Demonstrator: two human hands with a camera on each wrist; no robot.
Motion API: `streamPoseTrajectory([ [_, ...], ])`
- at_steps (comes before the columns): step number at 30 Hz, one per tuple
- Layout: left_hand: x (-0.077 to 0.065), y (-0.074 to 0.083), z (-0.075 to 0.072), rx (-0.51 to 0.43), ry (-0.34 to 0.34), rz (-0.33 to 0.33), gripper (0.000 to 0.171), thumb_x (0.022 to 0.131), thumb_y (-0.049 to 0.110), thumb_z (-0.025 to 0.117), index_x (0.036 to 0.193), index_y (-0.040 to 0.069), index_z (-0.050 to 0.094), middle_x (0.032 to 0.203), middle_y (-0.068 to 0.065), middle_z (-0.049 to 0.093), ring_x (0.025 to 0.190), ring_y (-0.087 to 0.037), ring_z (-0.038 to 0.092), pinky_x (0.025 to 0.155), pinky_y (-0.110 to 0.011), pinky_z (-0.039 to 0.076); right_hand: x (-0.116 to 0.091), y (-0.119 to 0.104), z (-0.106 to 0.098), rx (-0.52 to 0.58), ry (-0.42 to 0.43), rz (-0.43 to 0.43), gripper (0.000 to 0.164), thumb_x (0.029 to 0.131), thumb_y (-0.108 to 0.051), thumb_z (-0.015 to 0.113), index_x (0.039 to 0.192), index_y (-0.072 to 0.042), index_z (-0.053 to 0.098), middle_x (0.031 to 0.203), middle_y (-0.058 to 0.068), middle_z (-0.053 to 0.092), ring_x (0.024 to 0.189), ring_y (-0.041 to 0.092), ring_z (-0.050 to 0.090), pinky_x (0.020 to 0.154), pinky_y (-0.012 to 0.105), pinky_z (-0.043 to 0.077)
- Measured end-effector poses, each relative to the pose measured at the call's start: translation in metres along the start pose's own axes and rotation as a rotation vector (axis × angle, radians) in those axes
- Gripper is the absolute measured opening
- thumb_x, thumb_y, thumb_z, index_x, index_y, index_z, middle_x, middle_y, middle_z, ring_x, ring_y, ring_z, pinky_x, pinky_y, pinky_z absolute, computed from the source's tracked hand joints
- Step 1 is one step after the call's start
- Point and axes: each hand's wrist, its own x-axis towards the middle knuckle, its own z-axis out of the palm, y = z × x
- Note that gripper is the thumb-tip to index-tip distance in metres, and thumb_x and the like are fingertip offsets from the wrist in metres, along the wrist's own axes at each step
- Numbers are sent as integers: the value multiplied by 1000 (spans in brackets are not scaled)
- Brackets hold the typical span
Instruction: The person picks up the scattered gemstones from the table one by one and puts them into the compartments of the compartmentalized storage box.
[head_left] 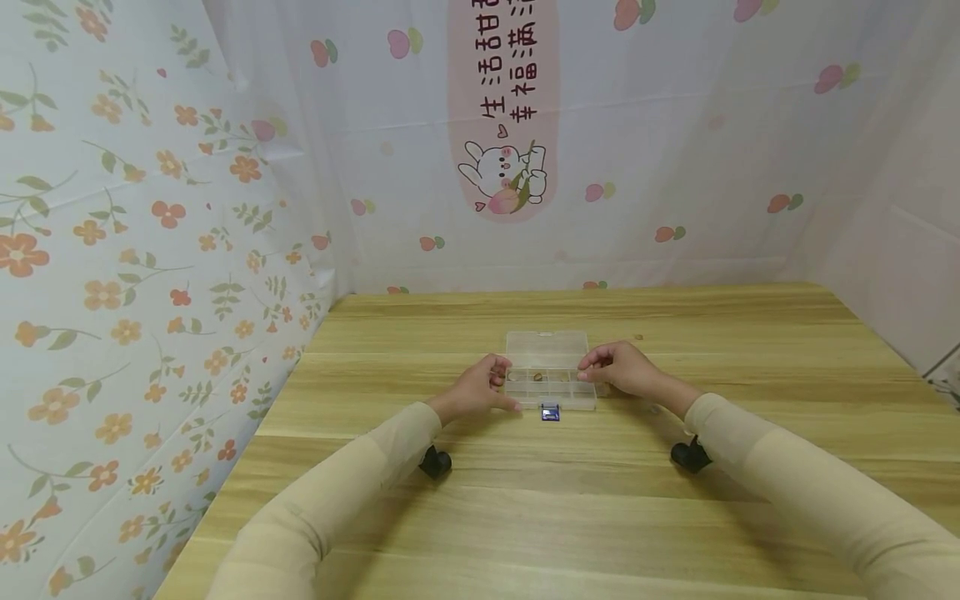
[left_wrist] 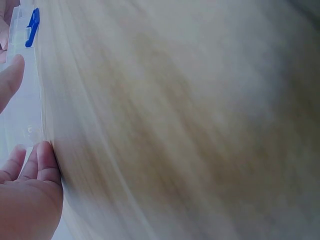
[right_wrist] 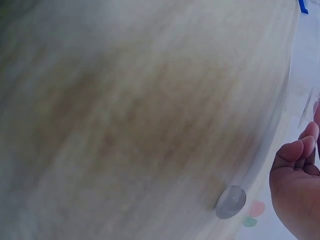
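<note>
A clear plastic compartment box (head_left: pixel 547 347) stands on the table with its lid raised at the back and a blue latch (head_left: pixel 551 412) at its front. Small pieces lie in its back row, among them a brown stone (head_left: pixel 537 377). My left hand (head_left: pixel 480 388) holds the box's left end, its thumb (left_wrist: pixel 11 80) along the front and fingers at the side. Over the right end of the back row is my right hand (head_left: pixel 621 368), thumb and fingers bent close together; whether anything is between the fingertips is hidden.
On the table to the right of the box lies a clear oval stone (right_wrist: pixel 231 202), near my right wrist. A small brown piece (head_left: pixel 638 337) lies farther back on the wooden table (head_left: pixel 525 517). Printed curtains (head_left: pixel 637 150) hang behind and at the left.
</note>
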Motion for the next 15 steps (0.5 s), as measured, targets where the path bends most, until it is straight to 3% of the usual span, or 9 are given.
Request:
streamPoseTrajectory([
  [15,-1,1,1,2,0,-4,69,75,12,86,131,5,46,119,-6,49,103,-20,47,90,-34,42,-3,-4,-5,-6,17,9,20,90,-13,71,103,2,69,89,9,61,77,19,49,60,26,42],
])
